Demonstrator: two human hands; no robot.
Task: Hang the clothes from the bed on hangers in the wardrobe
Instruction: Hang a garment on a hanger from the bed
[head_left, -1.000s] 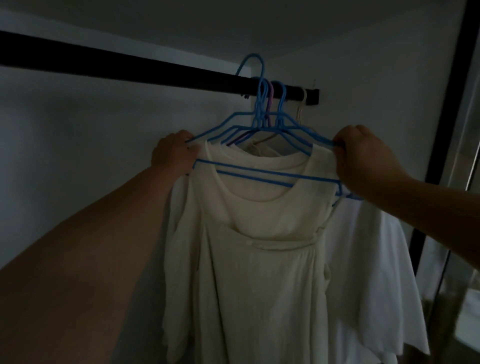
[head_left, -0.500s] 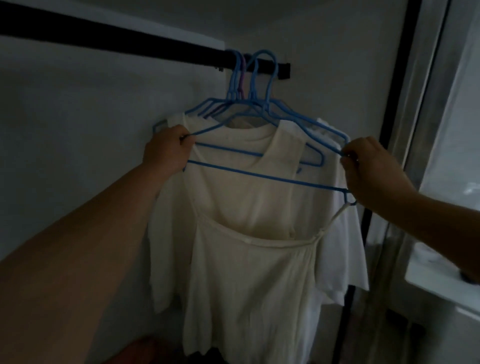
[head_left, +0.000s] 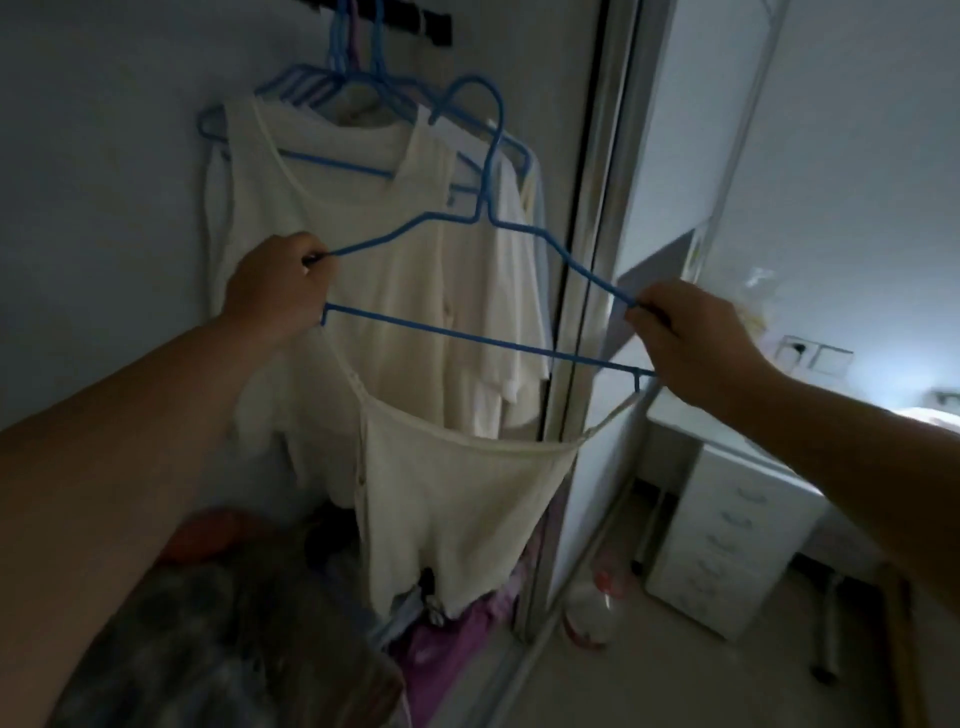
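Both hands are out in front of the wardrobe with one blue hanger (head_left: 483, 291) stretched between them. The left hand (head_left: 278, 291) has its grip curled round the hanger's left end, and the right hand (head_left: 696, 348) pinches the right end, lower down, so the bar runs from ten o'clock to four o'clock. A cream strappy top (head_left: 457, 499) hangs from it by thin straps. The hook (head_left: 480, 135) points up toward twelve o'clock but is clear of the rail (head_left: 415, 28), which sits higher, at about eleven o'clock from the hook. I'd say the hook must rise and shift left to catch it beside the hangers already there, the left hand being nearer.
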